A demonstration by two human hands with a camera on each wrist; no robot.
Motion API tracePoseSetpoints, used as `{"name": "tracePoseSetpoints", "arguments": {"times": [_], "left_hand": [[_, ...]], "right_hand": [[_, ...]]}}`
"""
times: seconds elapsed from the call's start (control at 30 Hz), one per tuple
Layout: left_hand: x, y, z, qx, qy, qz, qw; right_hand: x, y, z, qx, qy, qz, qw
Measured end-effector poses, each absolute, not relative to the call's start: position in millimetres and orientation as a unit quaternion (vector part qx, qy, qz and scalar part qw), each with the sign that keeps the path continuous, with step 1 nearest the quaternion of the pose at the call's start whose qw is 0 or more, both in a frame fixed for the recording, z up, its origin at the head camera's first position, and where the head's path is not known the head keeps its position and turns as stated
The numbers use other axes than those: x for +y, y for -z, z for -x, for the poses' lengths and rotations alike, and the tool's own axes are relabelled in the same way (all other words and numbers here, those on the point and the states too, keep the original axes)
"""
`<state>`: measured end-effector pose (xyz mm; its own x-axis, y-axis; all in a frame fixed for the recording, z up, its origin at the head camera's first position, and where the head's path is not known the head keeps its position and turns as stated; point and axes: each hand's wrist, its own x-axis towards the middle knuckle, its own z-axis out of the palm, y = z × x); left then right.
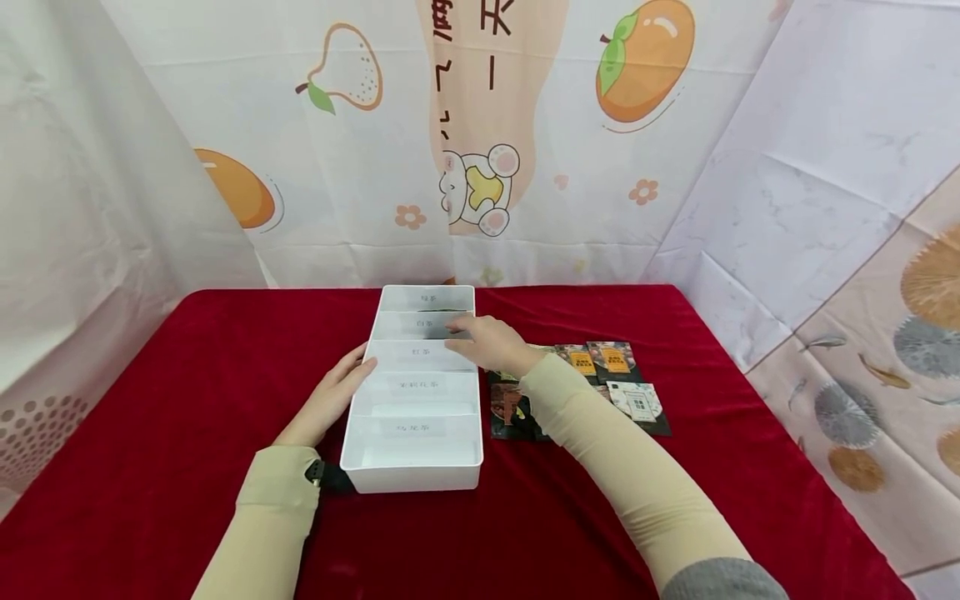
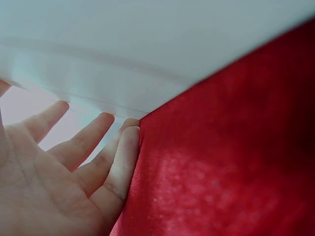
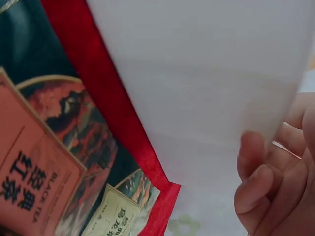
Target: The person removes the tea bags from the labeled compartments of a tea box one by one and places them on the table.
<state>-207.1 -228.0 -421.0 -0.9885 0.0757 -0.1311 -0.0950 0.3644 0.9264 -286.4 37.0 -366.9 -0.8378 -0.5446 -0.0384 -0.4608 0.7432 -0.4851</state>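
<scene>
A long white box (image 1: pixel 416 478) with several labelled compartments in a row stands on the table. My left hand (image 1: pixel 333 396) rests against its left outer wall, with straight fingers at the lower edge in the left wrist view. Over the right rim, near the second and third compartments from the back, my right hand (image 1: pixel 491 343) reaches in, thumb and forefinger apart. Two of its fingers (image 3: pixel 252 152) bend down outside the wall. Thin dark strips show low in the two rear compartments. Nothing shows between the fingers of either hand.
Dark tea sachets (image 1: pixel 615 360) with coloured labels lie right of the box, partly under the right forearm. One has an orange "BLACK TEA" label (image 3: pixel 29 187). A red cloth (image 1: pixel 247 375) covers the table, and a printed curtain (image 1: pixel 570 250) hangs behind it.
</scene>
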Motion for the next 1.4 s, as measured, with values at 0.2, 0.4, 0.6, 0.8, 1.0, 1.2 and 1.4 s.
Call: {"name": "tracePoseSetpoints", "arguments": {"times": [0.2,0.4,0.6,0.8,1.0,1.2,1.4], "left_hand": [[-226.3,421.7,207.7,0.823,-0.563,0.005,0.076],[-227.2,420.9,207.4,0.824,-0.562,0.005,0.075],[-227.4,420.2,207.5,0.823,-0.562,0.010,0.076],[-227.8,419.8,207.8,0.823,-0.563,0.010,0.078],[-228.0,419.7,207.6,0.821,-0.565,0.013,0.079],[-228.3,419.9,207.0,0.820,-0.566,0.013,0.081],[-227.8,418.8,206.3,0.823,-0.562,0.017,0.083]], "right_hand": [[32.4,371.0,284.2,0.935,0.187,0.288,0.084],[31.1,371.7,284.4,0.936,0.188,0.289,0.076],[31.0,373.0,285.0,0.938,0.189,0.281,0.069],[30.4,372.3,284.5,0.939,0.192,0.277,0.071],[28.5,371.7,283.5,0.941,0.199,0.264,0.073],[28.3,371.8,282.1,0.940,0.218,0.254,0.069],[28.4,370.7,281.5,0.940,0.224,0.248,0.070]]}}
